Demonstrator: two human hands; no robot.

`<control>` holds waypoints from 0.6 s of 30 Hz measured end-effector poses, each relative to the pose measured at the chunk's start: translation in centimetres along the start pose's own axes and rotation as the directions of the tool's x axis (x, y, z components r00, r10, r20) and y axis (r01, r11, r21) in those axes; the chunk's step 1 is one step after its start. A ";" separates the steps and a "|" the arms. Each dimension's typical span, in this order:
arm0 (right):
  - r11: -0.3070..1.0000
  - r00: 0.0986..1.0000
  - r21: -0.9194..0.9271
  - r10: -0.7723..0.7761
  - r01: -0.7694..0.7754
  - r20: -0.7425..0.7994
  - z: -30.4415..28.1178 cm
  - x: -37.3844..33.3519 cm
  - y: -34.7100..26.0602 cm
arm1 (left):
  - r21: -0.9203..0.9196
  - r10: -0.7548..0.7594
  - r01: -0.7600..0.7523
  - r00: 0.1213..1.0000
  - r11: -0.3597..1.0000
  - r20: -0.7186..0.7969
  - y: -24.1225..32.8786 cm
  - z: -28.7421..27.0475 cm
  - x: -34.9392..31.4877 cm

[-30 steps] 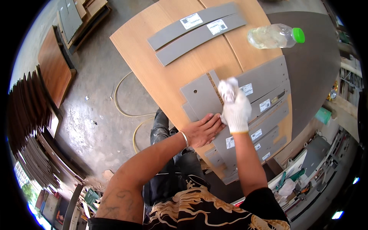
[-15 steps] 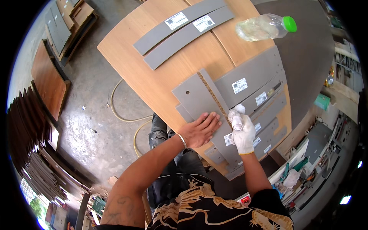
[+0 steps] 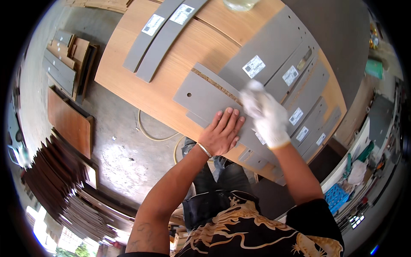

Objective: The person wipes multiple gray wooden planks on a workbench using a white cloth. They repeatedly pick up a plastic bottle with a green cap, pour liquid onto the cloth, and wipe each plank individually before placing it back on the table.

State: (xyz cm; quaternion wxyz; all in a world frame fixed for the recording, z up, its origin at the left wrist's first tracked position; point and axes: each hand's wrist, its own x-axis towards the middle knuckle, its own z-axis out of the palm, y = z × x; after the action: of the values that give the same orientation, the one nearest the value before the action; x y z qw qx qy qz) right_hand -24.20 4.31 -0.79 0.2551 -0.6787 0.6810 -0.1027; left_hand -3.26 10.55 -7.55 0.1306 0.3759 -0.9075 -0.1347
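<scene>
My bare left hand [image 3: 220, 132] lies flat, fingers a little apart, on a grey panel [image 3: 201, 92] with a round hole. A strip of exposed brown chipboard [image 3: 216, 85] runs along that panel like a groove. In a white knit glove, my right hand [image 3: 272, 119] closes on a crumpled white cloth [image 3: 253, 94], smeared by motion. The cloth is beside the right end of the chipboard strip; I cannot tell whether it touches the panel. A white label [image 3: 260, 138] shows partly under the glove.
Several labelled grey panels [image 3: 274, 47] lie to the right on the wood-grain boards [image 3: 124, 38]. Two curved grey strips [image 3: 160, 47] lie at the far left. At the top edge is the base of a clear bottle [image 3: 239, 4]. Stacked brown boards [image 3: 55, 171] and a hose [image 3: 156, 138] are left.
The whole view has turned and shifted, leaving only the bottle's base in sight. My right hand has lifted or swung with the cloth, now blurred. My left hand stays on the panel, fingers more spread.
</scene>
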 end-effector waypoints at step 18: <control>0.972 0.941 -0.093 0.233 -0.217 0.245 2.7 13.1 -12.8 | -0.031 0.064 -0.066 0.996 0.997 -0.064 -0.7 1.4 -0.5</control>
State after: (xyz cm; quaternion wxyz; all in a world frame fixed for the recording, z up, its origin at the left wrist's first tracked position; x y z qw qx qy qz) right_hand -11.09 -8.62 0.40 0.3280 -0.6120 0.7187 0.0371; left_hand -2.91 10.68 -9.13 0.1694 0.3479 -0.9124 -0.1334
